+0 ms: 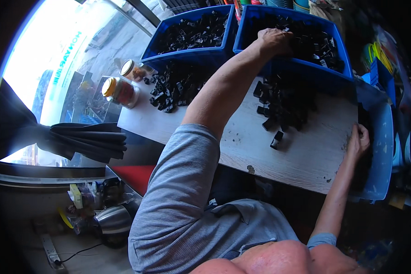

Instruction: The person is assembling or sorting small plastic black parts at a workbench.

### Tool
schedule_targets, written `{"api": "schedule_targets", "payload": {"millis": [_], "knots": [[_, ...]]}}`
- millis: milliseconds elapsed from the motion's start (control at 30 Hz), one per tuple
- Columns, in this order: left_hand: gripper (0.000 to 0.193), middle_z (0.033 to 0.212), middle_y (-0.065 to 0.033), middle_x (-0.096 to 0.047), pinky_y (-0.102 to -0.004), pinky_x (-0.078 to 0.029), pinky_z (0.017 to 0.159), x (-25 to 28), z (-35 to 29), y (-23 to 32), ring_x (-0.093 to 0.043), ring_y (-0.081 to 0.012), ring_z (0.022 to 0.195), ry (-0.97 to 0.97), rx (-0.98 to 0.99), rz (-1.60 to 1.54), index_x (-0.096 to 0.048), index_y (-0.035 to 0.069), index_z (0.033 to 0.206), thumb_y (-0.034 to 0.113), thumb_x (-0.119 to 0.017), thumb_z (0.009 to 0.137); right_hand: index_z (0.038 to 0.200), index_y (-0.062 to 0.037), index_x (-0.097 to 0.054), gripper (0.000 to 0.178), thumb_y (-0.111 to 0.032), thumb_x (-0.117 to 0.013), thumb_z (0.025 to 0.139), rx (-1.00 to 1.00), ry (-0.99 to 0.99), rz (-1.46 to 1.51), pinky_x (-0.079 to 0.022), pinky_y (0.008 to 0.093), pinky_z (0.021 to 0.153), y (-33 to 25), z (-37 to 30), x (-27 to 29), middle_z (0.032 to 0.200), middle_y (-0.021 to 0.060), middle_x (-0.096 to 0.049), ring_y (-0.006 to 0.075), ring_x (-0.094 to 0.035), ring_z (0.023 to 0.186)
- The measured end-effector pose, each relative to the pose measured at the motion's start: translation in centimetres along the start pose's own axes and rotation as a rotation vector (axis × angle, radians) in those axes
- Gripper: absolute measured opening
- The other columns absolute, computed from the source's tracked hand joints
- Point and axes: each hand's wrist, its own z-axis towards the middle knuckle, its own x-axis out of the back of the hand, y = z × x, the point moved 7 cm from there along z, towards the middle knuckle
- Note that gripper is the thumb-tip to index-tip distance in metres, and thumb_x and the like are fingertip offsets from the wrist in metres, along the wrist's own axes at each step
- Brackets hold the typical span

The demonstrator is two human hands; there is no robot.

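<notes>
My left hand (275, 40) reaches over the near rim of the right-hand blue bin (306, 66). It is among the small black plastic parts (326, 45) there, and its fingertips are hidden. My right hand (360, 140) is at the table's right edge, beside a translucent bin (382, 150) with dark contents. Its fingers are curled, and whatever they may hold cannot be made out. Between my arms a heap of black plastic parts (285, 100) lies on the pale table (242, 137). One black part (276, 139) sits apart, nearer to me.
Another blue bin (187, 55) of black parts stands at the back left, with more loose parts (173, 86) before it. Two jars stand by the window, one yellow-lidded (118, 91). A metal kettle (115, 220) and a power strip (51, 251) are low on the left.
</notes>
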Motion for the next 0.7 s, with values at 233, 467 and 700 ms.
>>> {"api": "schedule_targets", "payload": {"millis": [233, 467, 700], "knots": [[0.058, 0.123, -0.0053, -0.071, -0.0423, -0.056, 0.097, -0.3, 1.0, -1.8, -0.068, -0.0276, 0.115, 0.047, 0.084, -0.029, -0.061, 0.034, 0.136, 0.042, -0.074, 0.08, 0.102, -0.0009, -0.075, 0.027, -0.024, -0.077, 0.088, 0.02, -0.001, -0.011, -0.049, 0.0288, 0.081, -2.1, -0.5, -0.2, 0.089, 0.0045, -0.071, 0.0141, -0.061, 0.082], [0.065, 0.129, -0.0092, -0.069, -0.0446, -0.057, 0.096, 0.4, 0.5, -0.6, -0.067, -0.0295, 0.118, 0.014, 0.057, -0.06, -0.054, 0.036, 0.145, 0.038, -0.076, 0.083, 0.101, -0.0038, -0.076, 0.03, -0.03, -0.077, 0.087, 0.022, 0.014, 0.086, -0.051, 0.0323, 0.081, 0.4, 0.3, -0.2, 0.089, 0.0067, -0.073, 0.0174, -0.064, 0.081], [0.058, 0.124, -0.0085, -0.071, -0.0436, -0.056, 0.097, 0.5, 0.5, -1.0, -0.068, -0.0297, 0.115, 0.051, 0.084, -0.096, -0.06, 0.032, 0.137, 0.037, -0.075, 0.082, 0.102, -0.0046, -0.075, 0.031, -0.032, -0.076, 0.088, -0.004, -0.014, -0.036, -0.05, 0.0339, 0.085, 0.0, 0.2, 0.1, 0.092, 0.007, -0.073, 0.0187, -0.065, 0.085]]}}
